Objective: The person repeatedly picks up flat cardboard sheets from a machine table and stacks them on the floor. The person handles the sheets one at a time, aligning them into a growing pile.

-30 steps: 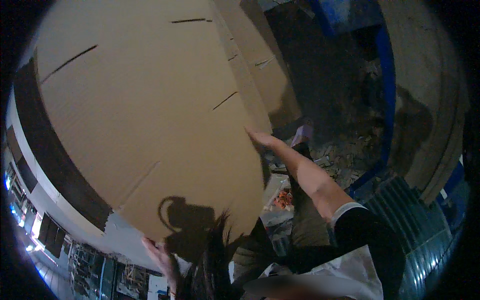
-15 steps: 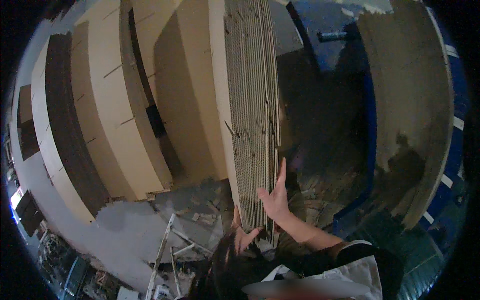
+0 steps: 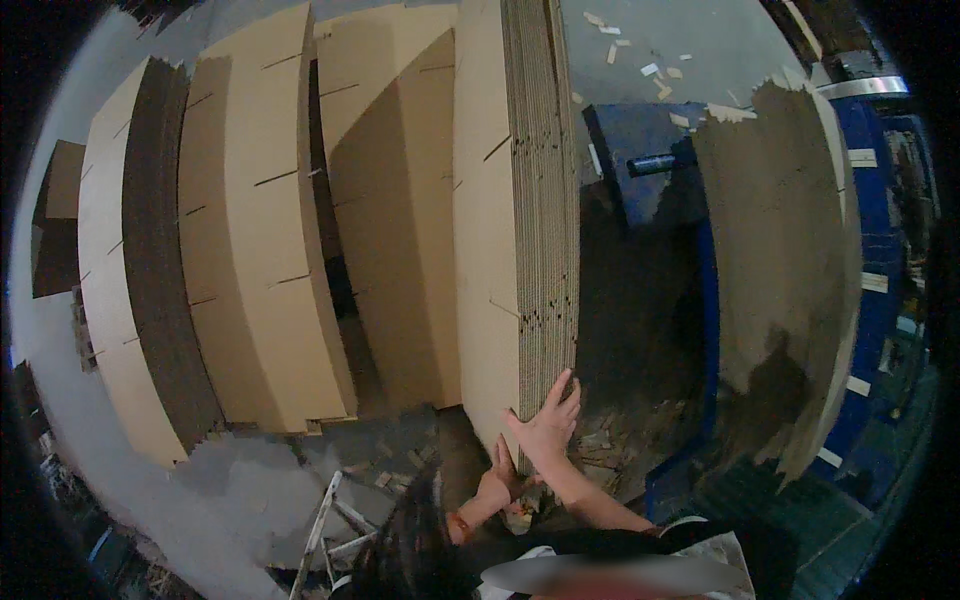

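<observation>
A tall stack of flat cardboard sheets (image 3: 487,230) stretches away from me in the middle, its tan face to the left and its layered edges to the right. Against those edges, near the stack's close end, rests my right hand (image 3: 546,428), open, with fingers stretched and spread. My left hand (image 3: 492,487) touches the lower left corner of the same end. Its fingers point upward, straightened, and part of the palm is hidden. Neither hand wraps round the stack.
More cardboard stacks (image 3: 270,215) stand to the left. At right, another stack (image 3: 780,230) leans by a blue metal frame (image 3: 868,330). A white metal frame (image 3: 322,530) stands at lower left. Cardboard scraps (image 3: 650,70) litter the grey floor at the far side.
The middle stack has turned, showing more of its tan face and less of its layered edges. Both hands remain at its near end, and the right hand's fingers have spread. The view has shifted.
</observation>
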Motion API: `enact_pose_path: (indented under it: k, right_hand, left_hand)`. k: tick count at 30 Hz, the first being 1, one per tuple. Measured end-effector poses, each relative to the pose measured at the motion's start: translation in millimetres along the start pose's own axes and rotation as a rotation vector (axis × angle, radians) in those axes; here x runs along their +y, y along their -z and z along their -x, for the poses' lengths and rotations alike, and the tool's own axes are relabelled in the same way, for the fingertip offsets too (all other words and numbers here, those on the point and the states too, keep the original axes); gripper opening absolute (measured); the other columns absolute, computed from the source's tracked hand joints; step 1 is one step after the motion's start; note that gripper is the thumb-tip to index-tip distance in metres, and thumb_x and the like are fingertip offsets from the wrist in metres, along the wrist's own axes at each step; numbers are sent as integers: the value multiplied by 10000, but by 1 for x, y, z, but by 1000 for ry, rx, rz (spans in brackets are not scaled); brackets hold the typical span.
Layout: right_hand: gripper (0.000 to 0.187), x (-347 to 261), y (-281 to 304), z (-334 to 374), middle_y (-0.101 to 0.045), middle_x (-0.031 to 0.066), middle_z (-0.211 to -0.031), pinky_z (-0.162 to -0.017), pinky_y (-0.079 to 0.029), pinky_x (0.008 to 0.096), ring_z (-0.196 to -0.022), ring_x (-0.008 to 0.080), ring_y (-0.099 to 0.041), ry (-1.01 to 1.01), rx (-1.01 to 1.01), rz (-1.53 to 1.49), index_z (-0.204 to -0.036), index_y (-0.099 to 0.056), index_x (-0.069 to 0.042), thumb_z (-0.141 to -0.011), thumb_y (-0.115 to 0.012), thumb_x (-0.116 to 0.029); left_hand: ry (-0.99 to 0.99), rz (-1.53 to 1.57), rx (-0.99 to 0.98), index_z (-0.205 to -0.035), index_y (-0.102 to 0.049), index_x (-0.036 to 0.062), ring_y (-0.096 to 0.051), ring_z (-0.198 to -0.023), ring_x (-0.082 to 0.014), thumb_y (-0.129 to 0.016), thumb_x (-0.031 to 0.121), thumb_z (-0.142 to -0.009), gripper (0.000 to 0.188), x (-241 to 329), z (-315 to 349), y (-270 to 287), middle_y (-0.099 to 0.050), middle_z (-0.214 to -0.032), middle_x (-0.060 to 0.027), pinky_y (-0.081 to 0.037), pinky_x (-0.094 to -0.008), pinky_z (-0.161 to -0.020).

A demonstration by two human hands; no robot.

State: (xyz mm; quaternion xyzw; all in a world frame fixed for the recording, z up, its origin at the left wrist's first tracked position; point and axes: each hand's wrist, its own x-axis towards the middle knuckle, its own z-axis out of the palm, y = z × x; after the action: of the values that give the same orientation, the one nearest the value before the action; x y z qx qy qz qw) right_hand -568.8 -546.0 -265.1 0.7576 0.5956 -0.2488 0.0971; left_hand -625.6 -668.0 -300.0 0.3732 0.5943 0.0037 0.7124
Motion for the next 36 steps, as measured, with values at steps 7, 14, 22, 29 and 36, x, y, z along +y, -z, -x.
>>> enact_pose_path:
  k: [7, 14, 22, 29, 36]
  right_hand:
    - [1135, 33, 55, -27, -313, 306, -1220, -916, -343, 479, -1097, 436, -377, 58, 24, -135, -1414, -37, -132, -561, -770, -281]
    - [1049, 97, 186, -21, -393, 209, -1096, -891, -387, 387, -1022, 349, -440, 220, 40, -132, -1395, -186, -82, -551, -775, -284]
    - [1023, 153, 297, 108, -424, 235, -1129, -877, -392, 416, -1026, 360, -470, 118, -48, 23, -1340, -325, -52, -514, -734, -494]
    - [954, 197, 365, 197, -437, 238, -1131, -864, -394, 390, -1001, 360, -492, 50, -107, -7, -1250, -433, 15, -505, -718, -508]
    - [914, 351, 425, 218, -452, 258, -1138, -852, -397, 453, -1005, 408, -484, 175, 23, -159, -1249, -483, -86, -502, -703, -564]
  left_hand:
    - [-7, 292, -133, -1238, -460, 11, -448, -1161, -327, -313, 555, -880, 667, -36, -52, 34, -483, -1239, -202, -354, -372, -959]
    - [52, 1296, 138, -1365, -291, 77, -374, -1219, -304, -223, 819, -706, 994, -34, -232, 116, -366, -1351, -153, -299, -386, -1000]
    - [-187, 1592, -245, -1350, -325, 118, -390, -1190, -300, -317, 744, -760, 860, 75, -272, 0, -407, -1317, -107, -332, -448, -981]
    - [-21, 1702, -182, -1328, -348, 118, -380, -1186, -281, -376, 676, -794, 772, 71, -148, -78, -397, -1324, -67, -323, -441, -982]
    - [-385, 1621, -316, -1328, -343, 119, -374, -1187, -290, -344, 675, -806, 762, 168, -134, -122, -393, -1322, -71, -310, -449, -992]
